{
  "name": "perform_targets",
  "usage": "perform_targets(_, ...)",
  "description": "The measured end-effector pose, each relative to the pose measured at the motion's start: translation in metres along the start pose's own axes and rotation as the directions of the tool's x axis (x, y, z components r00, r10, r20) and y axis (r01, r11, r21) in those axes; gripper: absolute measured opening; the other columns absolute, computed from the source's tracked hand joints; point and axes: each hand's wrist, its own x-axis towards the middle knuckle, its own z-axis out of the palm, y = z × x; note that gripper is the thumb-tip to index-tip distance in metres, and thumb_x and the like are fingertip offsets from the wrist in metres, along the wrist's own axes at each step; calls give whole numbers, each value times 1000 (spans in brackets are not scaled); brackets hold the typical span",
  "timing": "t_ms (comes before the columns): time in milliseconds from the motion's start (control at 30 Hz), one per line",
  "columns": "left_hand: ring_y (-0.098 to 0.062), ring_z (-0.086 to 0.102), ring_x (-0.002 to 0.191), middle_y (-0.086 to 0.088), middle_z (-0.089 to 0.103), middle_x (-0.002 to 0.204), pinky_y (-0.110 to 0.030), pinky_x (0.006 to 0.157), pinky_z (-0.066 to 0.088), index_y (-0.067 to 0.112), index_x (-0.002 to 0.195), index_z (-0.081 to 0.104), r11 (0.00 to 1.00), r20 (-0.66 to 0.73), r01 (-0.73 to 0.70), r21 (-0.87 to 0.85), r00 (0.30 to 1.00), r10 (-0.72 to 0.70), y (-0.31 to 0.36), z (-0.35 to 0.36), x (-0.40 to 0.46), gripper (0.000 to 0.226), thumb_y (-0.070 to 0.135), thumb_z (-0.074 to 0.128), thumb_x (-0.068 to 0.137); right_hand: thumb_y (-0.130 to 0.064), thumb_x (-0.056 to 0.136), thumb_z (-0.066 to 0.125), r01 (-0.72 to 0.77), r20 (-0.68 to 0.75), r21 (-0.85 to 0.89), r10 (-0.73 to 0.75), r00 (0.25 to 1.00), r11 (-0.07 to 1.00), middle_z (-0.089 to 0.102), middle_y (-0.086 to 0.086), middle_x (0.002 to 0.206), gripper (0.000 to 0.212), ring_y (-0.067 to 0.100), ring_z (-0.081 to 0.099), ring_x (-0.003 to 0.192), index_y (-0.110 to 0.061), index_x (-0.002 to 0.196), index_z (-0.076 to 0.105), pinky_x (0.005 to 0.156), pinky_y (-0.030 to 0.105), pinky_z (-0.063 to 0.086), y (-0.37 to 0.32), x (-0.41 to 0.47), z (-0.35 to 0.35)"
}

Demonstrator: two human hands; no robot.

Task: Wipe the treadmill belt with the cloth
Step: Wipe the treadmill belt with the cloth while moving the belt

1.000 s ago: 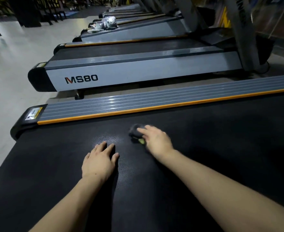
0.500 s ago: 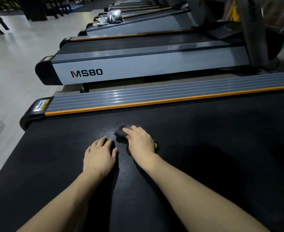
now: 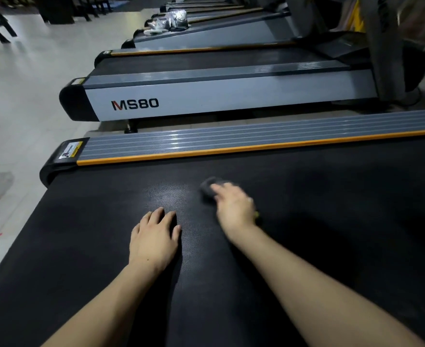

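right hand (image 3: 235, 209) pressed on a dark cloth (image 3: 210, 189), motion-blurred, out on the black treadmill belt (image 3: 331, 221), right of centre and short of the orange-edged side rail (image 3: 256, 141) at the far side; cloth bunched under the fingers, its far end showing past the fingertips, a speck of yellow-green peeking out at the wrist side. cannot tell whether those fingers curl round the cloth or lie flat on it. left hand (image 3: 154, 236) laid palm-down on the belt, near and to the left of the cloth, fingers straight and close together, gripping nothing. a paler, finely dotted patch of belt between the two hands. beyond the rail, a grey neighbouring treadmill (image 3: 206, 96) marked ms80, more machines behind it, pale tiled floor (image 3: 18, 96) on the left.
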Motion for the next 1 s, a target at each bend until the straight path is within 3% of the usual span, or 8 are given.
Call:
perform_targets(167,-23,20,151,4,31,162,-46,120,24,37,144,42,1000,11,17,23,1000,-17,-8,-4,-8,48,54,35,100,-26,88,65,216,83,173,-233,969,961,64,-3,123,34,21,58,115,-33,121,66,92,38,52,-12,-14,3)
perform_targets(333,-25,17,152,4,29,162,-46,121,22,36,146,41,1000,27,7,4,1000,-7,1,-6,-7,49,54,34,101,-26,90,66,-115,-26,0,114,993,993,60,-1,137,36,24,56,125,-35,125,66,101,36,47,116,4,-48)
perform_targets(467,-24,14,153,3,26,164,-46,123,20,35,149,37,1000,41,11,-4,999,-11,3,-3,-14,51,53,33,101,-28,94,61,-274,-53,-54,271,961,960,59,2,136,34,27,57,121,-32,127,65,95,36,45,110,0,-57)
perform_targets(633,-22,15,153,4,26,164,-45,122,20,36,149,38,999,43,41,-6,998,-41,1,-6,-23,51,53,33,101,-19,79,73,66,-23,119,-63,998,991,68,2,100,29,26,64,91,-27,107,72,71,33,54,-12,-38,-2)
perform_targets(733,-22,15,153,5,25,165,-45,122,20,36,149,37,998,43,47,29,998,-48,-3,-6,-28,51,53,33,101,-25,84,66,238,50,189,-252,966,953,66,-4,112,34,20,60,105,-30,117,68,86,34,52,-33,-50,3)
perform_targets(833,-22,14,153,5,24,165,-45,122,19,35,150,36,999,42,36,15,998,-36,3,-8,-28,52,52,34,101,-25,79,63,324,-83,71,-318,944,943,72,0,108,31,24,67,100,-25,109,74,93,43,50,34,-35,-12)
perform_targets(900,-24,13,153,4,24,165,-46,122,19,34,149,37,1000,52,28,-5,998,-28,8,-9,-27,51,52,34,101,-18,80,65,206,-137,-60,-213,967,977,73,4,108,30,33,66,103,-22,109,74,93,47,49,93,-18,-33)
perform_targets(1000,-24,14,153,4,24,164,-46,122,19,34,149,37,1000,56,-1,3,998,1,10,-6,-30,51,52,34,101,-20,92,62,-138,-69,-76,133,989,988,64,4,131,30,33,54,126,-26,121,69,104,43,41,139,-12,-61)
